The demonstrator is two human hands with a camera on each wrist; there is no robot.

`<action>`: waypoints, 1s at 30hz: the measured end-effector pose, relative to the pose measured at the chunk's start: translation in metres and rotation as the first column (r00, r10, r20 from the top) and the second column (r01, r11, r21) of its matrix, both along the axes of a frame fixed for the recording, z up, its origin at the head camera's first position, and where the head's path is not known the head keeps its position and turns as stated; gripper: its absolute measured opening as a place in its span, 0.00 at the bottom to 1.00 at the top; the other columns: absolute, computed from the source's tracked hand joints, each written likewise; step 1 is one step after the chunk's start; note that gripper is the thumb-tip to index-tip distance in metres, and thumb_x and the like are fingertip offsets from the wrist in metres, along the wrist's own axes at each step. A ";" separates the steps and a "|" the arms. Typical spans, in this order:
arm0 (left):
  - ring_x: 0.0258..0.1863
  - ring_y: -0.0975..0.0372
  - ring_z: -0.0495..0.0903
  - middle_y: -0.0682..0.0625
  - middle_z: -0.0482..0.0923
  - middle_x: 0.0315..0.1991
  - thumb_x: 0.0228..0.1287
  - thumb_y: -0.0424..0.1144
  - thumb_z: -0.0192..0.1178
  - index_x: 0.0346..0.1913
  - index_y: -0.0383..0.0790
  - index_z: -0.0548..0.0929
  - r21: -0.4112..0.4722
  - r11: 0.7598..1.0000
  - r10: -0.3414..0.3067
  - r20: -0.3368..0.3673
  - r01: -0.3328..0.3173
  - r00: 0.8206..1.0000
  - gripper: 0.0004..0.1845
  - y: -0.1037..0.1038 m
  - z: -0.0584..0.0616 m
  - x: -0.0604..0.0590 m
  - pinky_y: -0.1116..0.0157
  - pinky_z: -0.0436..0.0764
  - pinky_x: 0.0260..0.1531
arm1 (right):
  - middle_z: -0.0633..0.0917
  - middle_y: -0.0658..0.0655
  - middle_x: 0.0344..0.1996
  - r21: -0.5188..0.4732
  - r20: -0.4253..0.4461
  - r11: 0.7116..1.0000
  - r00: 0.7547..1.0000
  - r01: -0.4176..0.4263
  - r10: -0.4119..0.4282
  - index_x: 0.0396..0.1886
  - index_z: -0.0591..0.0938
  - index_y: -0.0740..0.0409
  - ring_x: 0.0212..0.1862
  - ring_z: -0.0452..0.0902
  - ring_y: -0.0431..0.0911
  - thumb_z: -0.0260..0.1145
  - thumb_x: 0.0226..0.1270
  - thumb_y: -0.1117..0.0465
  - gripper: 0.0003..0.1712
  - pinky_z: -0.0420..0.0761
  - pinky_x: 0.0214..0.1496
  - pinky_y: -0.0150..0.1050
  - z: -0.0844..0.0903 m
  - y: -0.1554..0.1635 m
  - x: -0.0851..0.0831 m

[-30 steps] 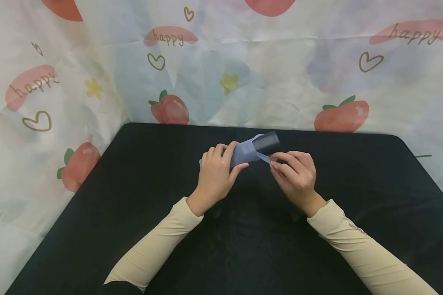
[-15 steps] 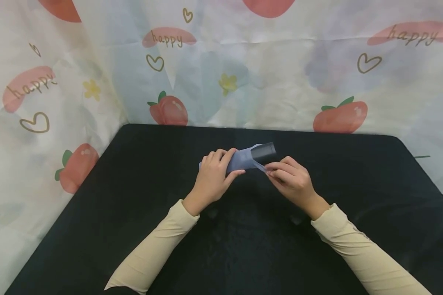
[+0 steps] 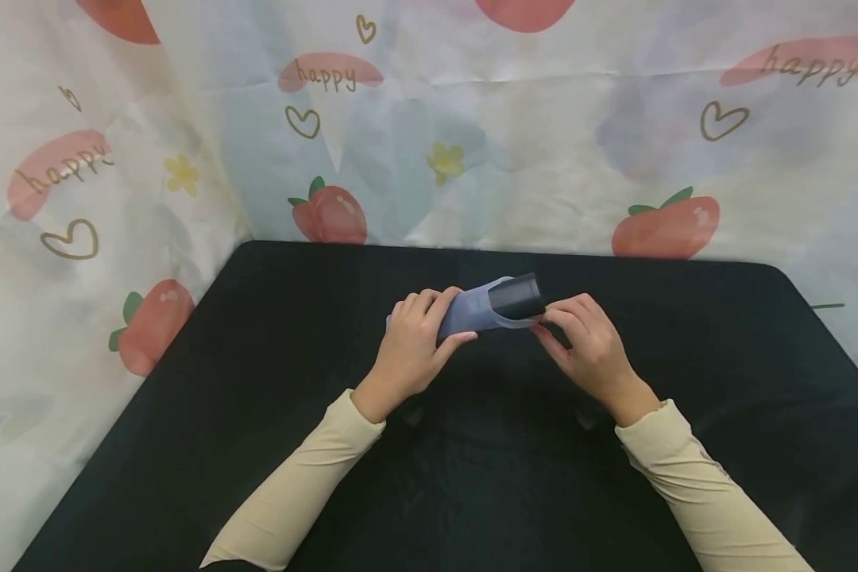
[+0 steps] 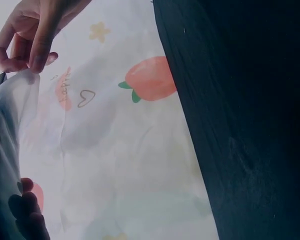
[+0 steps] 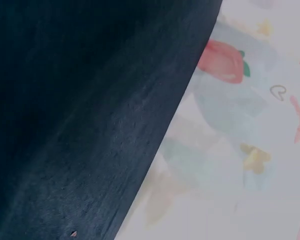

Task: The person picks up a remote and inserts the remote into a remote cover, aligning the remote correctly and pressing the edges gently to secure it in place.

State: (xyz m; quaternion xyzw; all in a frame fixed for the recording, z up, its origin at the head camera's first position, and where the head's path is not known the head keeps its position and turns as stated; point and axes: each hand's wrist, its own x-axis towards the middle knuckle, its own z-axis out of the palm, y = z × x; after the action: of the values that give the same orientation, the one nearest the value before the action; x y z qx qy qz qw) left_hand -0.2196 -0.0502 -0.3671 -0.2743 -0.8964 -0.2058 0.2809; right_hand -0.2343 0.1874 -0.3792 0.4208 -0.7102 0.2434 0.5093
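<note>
In the head view my left hand grips a bluish translucent sleeve held just above the middle of the black table. A dark cylinder sticks out of the sleeve's right end. My right hand meets that end. In the left wrist view its fingers pinch the sleeve's thin edge, and the fingers of my left hand show at the bottom left. The right wrist view shows no hand, only the table.
A thin white curtain printed with strawberries, hearts and "happy" closes off the back and left sides. The table's rounded far corners lie against it. Cream sleeves cover both forearms.
My right hand has moved up and right from below the sleeve's mouth to the dark end. The strip of film it was pulling outward now lies close against the cylinder. My left hand has stayed put.
</note>
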 end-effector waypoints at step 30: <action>0.43 0.57 0.76 0.48 0.79 0.44 0.55 0.53 0.65 0.58 0.42 0.76 -0.045 0.987 -0.147 0.093 0.152 0.985 0.29 -0.013 0.003 -0.006 0.57 0.74 0.48 | 0.86 0.59 0.32 0.256 -0.089 0.964 0.994 0.077 -0.056 0.26 0.87 0.60 0.34 0.70 0.53 0.52 0.72 0.63 0.20 0.71 0.36 0.46 0.005 0.021 -0.003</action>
State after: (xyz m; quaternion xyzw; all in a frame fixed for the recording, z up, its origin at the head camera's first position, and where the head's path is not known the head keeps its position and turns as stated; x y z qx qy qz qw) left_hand -0.2251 -0.0635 -0.3642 -0.3384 -0.8899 -0.2152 0.2173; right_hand -0.2374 0.2080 -0.3744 0.4692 -0.7283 0.1142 0.4862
